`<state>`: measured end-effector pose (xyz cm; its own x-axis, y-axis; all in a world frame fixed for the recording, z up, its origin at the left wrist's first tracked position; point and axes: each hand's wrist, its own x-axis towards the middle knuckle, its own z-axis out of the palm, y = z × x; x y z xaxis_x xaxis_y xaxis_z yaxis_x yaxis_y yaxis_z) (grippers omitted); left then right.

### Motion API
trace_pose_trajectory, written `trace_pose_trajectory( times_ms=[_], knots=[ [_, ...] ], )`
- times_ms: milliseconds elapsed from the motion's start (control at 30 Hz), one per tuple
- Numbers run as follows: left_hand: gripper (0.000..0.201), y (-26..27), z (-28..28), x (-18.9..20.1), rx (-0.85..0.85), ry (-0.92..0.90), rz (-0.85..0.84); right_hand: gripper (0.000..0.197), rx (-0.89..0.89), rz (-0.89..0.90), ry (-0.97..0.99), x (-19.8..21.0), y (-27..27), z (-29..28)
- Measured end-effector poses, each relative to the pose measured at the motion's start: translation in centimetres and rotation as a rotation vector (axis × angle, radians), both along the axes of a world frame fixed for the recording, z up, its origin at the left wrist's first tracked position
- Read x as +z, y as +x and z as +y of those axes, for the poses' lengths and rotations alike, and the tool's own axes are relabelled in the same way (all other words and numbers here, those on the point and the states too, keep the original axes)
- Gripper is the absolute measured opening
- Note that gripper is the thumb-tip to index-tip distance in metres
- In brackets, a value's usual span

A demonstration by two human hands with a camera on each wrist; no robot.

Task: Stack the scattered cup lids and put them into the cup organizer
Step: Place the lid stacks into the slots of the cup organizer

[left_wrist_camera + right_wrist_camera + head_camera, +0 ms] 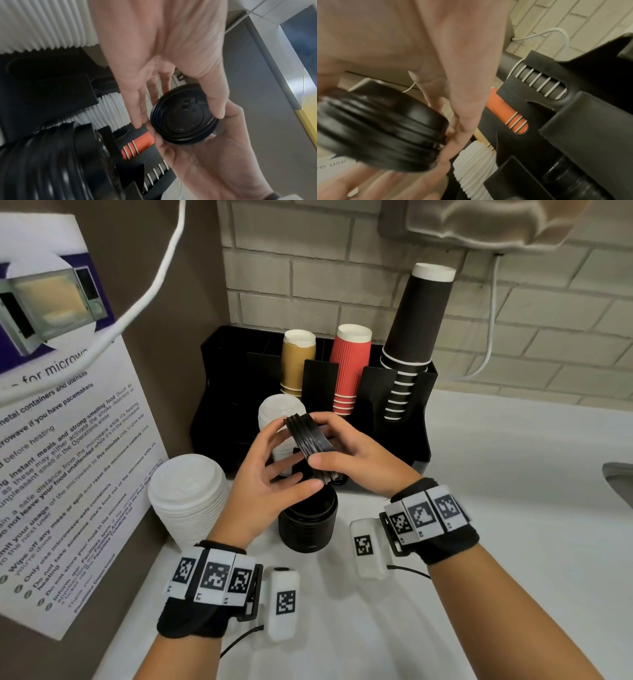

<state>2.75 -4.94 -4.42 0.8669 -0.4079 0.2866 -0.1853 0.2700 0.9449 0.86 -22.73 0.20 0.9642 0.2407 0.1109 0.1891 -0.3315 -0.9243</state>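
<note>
Holding a short stack of black lids [310, 440] between both hands, the person stands at the desk [496, 508] in front of the black cup organizer [394, 405]. The right hand [356, 455] grips the stack with thumb below and curled fingers [327, 419] over its far edge. The left hand [270, 491] pinches the same stack, thumb on the near rim and fingers [274, 436] spread along the side. The stack lies tilted on edge, its long axis running from the left fingers down toward the right palm, lid faces turned to the left hand.

Directly below the fingers a taller stack of black lids [307, 523] stands on the desk; judging by position, the held stack goes either onto it or into the organizer just beyond the fingers. Both hands are equally near. A white lid stack [279, 412] sits in the organizer just behind the left fingers; another white lid stack [188, 501] stands on the desk to the left of them.

Beyond the fingers, gold cups [297, 361], red cups [351, 364] and dark cups [416, 337] stand upturned in the organizer.

Readable writing: the notice [68, 457] at left concerns microwave use; legible parts include "Only use microwave-safe containers". Lid embossing in the left wrist view is illegible.
</note>
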Motion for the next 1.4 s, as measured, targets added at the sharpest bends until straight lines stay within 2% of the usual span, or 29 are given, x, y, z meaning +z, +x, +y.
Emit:
trace_pose_trajectory(
  times_ms=[167,400,567,767,867,967,1033,1167,1300,1400],
  knots=[
    [0.081,0.0,-0.1,-0.2,-0.029,-0.011,-0.007,0.060,0.022,-0.040,-0.016,0.5,-0.1,-0.7],
    [0.082,0.3,-0.3,-0.5,0.006,0.019,-0.006,0.067,0.004,-0.054,-0.004,0.6,0.0,-1.3],
    [0.083,0.3,-0.4,-0.5,-0.008,0.036,0.014,0.065,0.010,-0.060,-0.011,0.6,0.4,-1.5],
    [0.095,0.6,-0.6,-0.6,0.000,0.097,0.015,0.063,0.039,-0.065,-0.053,0.3,1.5,-1.5],
    [0.088,0.9,-0.3,-0.4,0.098,0.107,0.017,0.064,-0.088,-0.132,-0.111,0.7,3.1,-2.6],
    [0.065,1.2,0.3,-0.2,0.234,0.137,-0.002,0.067,-0.339,-0.196,-0.302,0.5,5.1,-4.4],
    [0.049,1.5,0.5,-0.3,0.298,0.150,-0.017,0.073,-0.393,-0.154,-0.529,-0.3,6.3,-5.2],
    [0.032,1.6,0.6,-0.5,0.330,0.204,-0.048,0.082,-0.254,-0.029,-0.918,-2.0,8.1,-4.5],
    [0.037,1.6,0.4,-0.3,0.301,0.229,-0.056,0.090,-0.160,0.054,-1.191,-3.5,9.3,-3.4],
    [0.041,1.5,0.4,-0.2,0.299,0.231,-0.060,0.095,-0.129,0.100,-1.278,-4.4,9.6,-2.9]
  ],
)
